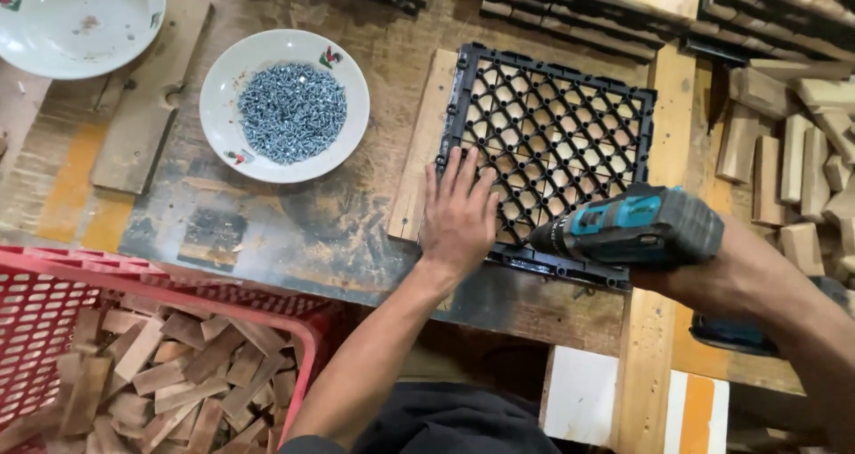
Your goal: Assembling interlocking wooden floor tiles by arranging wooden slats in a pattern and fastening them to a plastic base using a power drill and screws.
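A black plastic grid tile (570, 115) lies on wooden slats on the workbench. My left hand (459, 213) rests flat on its near left corner, fingers spread, pressing it down. My right hand (690, 271) grips a teal and black cordless drill (632, 227), its nose pointing left at the tile's near edge, close to my left hand. A white bowl (223, 80) heaped with small silver screws (292, 111) stands to the left of the tile.
A second white bowl (62, 13), nearly bare, sits at the far left corner. A red plastic crate (53, 271) of short wood offcuts stands at the lower left. Loose wooden blocks (802, 151) pile up on the right, and stacked finished tiles (623, 8) line the back.
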